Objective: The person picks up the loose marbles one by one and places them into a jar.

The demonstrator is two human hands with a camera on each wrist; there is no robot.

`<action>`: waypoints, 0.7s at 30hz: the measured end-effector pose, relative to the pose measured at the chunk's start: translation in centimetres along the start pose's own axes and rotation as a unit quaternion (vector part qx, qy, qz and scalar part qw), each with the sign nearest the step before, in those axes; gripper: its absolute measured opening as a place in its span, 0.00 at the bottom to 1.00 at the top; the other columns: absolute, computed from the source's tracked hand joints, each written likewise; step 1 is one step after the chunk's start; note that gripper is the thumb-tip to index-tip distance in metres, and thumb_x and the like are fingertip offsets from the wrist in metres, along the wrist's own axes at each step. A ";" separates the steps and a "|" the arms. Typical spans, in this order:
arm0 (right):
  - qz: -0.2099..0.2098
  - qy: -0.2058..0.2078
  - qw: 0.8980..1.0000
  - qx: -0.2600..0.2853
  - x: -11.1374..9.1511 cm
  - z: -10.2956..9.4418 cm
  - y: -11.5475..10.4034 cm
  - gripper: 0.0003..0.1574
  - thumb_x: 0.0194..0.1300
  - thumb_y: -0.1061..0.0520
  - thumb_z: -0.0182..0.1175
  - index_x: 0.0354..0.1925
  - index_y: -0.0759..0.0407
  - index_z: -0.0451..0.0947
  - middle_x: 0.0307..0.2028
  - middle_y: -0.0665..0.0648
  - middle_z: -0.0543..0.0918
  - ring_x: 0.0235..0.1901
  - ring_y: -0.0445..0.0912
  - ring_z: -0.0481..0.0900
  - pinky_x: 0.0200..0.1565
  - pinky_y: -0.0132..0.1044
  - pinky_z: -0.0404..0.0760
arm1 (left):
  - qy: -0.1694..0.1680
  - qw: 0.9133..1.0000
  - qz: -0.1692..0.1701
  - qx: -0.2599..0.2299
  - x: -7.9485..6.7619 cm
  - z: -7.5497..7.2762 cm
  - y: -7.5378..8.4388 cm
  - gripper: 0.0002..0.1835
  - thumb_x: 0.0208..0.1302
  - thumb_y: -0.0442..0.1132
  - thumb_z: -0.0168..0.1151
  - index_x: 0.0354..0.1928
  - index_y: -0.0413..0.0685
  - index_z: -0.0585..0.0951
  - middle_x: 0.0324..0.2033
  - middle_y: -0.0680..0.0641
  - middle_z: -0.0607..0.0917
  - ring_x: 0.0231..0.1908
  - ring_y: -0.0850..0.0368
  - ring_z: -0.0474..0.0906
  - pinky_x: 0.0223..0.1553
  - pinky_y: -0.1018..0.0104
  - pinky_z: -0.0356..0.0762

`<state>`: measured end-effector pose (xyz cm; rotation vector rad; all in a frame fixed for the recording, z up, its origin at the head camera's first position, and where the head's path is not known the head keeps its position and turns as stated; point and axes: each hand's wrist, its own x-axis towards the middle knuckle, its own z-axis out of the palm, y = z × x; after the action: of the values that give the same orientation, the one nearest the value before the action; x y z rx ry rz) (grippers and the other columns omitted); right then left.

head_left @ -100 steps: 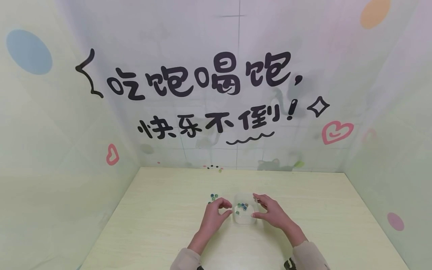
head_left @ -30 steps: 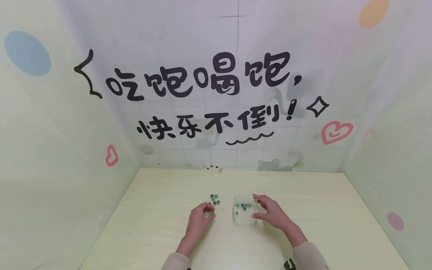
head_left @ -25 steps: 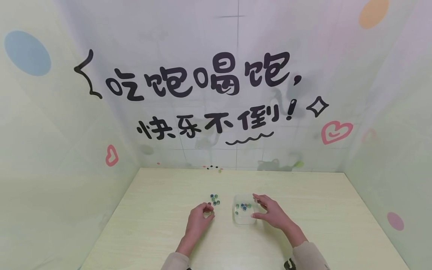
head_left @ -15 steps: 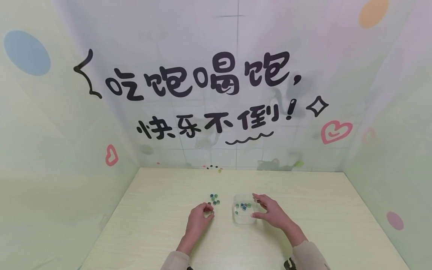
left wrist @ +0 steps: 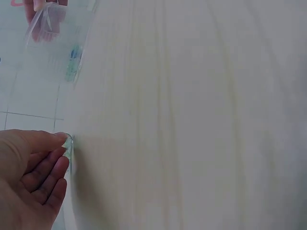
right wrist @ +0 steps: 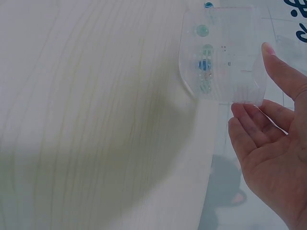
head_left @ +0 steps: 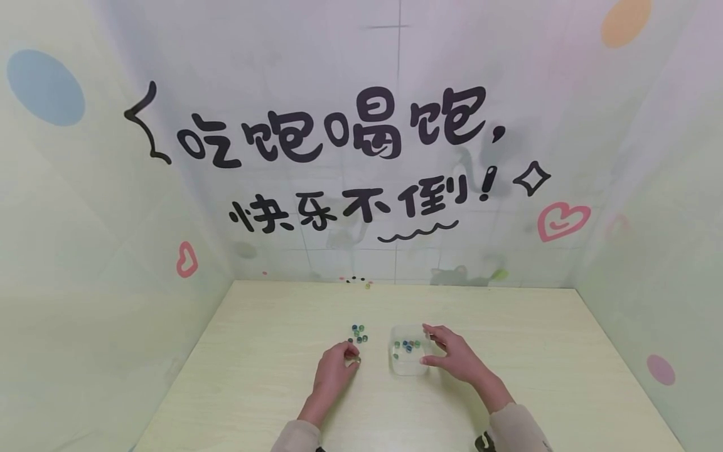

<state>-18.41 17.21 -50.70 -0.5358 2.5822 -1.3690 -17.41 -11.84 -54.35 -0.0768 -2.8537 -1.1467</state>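
My left hand [head_left: 333, 373] is low over the table, left of the box, its thumb and fingertips pinching a greenish glass marble [left wrist: 68, 143]. The fingers partly cover that marble. Just beyond them lies a loose group of blue and green marbles [head_left: 359, 339]. My right hand [head_left: 457, 358] holds the right side of a clear plastic box [head_left: 409, 370], thumb near and fingers far in the head view. Inside the box are several marbles [right wrist: 205, 64], blue, green and one brownish. The box stands upright on the table.
The pale wooden table [head_left: 271, 376] is enclosed by printed cloth walls [head_left: 361, 251] at the back and sides. One yellowish marble [head_left: 368, 286] sits at the table's back edge, away from the others.
My left hand has moved left from beside the box to the marble group, and a marble now shows at its fingertips. The box holds one more marble. My right hand stays put.
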 end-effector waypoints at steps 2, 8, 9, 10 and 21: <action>0.000 0.000 1.000 0.000 0.0 0.0 0.0 0.46 0.62 0.57 0.69 0.71 0.71 0.60 0.62 0.70 0.73 0.66 0.69 0.69 0.67 0.59 0.68 | -0.006 1.000 0.002 0.000 -0.1 0.1 0.1 0.09 0.54 0.30 0.71 0.37 0.46 0.83 0.33 0.50 0.86 0.36 0.57 0.81 0.40 0.62 0.83; 0.000 0.003 1.000 0.000 0.0 0.0 0.1 0.46 0.62 0.57 0.69 0.71 0.71 0.61 0.62 0.70 0.73 0.66 0.69 0.69 0.67 0.59 0.68 | -0.011 1.000 -0.004 0.004 -0.2 0.4 0.2 0.09 0.55 0.30 0.71 0.36 0.48 0.83 0.32 0.51 0.86 0.36 0.58 0.81 0.39 0.62 0.82; -0.001 0.003 1.000 0.000 0.0 0.0 0.1 0.46 0.62 0.57 0.69 0.71 0.71 0.61 0.62 0.70 0.73 0.66 0.69 0.69 0.67 0.59 0.68 | -0.010 1.000 -0.003 0.004 -0.2 0.4 0.2 0.09 0.55 0.30 0.71 0.36 0.48 0.83 0.32 0.51 0.86 0.35 0.58 0.81 0.39 0.62 0.82; -0.002 0.003 1.000 -0.001 0.0 0.0 0.1 0.46 0.62 0.57 0.69 0.71 0.71 0.61 0.61 0.70 0.74 0.65 0.69 0.69 0.67 0.59 0.68 | -0.011 1.000 -0.004 0.004 -0.2 0.4 0.2 0.09 0.55 0.30 0.71 0.36 0.48 0.83 0.32 0.51 0.86 0.35 0.58 0.81 0.39 0.62 0.82; -0.003 0.001 1.000 -0.003 0.0 0.0 0.1 0.46 0.62 0.57 0.69 0.71 0.71 0.61 0.62 0.70 0.74 0.65 0.69 0.70 0.67 0.58 0.69 | -0.014 1.000 -0.007 0.002 -0.4 0.3 0.4 0.08 0.56 0.31 0.71 0.36 0.48 0.83 0.33 0.51 0.86 0.36 0.57 0.81 0.39 0.62 0.83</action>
<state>-18.42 17.26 -50.77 -0.5446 2.5891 -1.3644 -16.98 -11.37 -54.34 -0.0742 -2.8849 -1.1522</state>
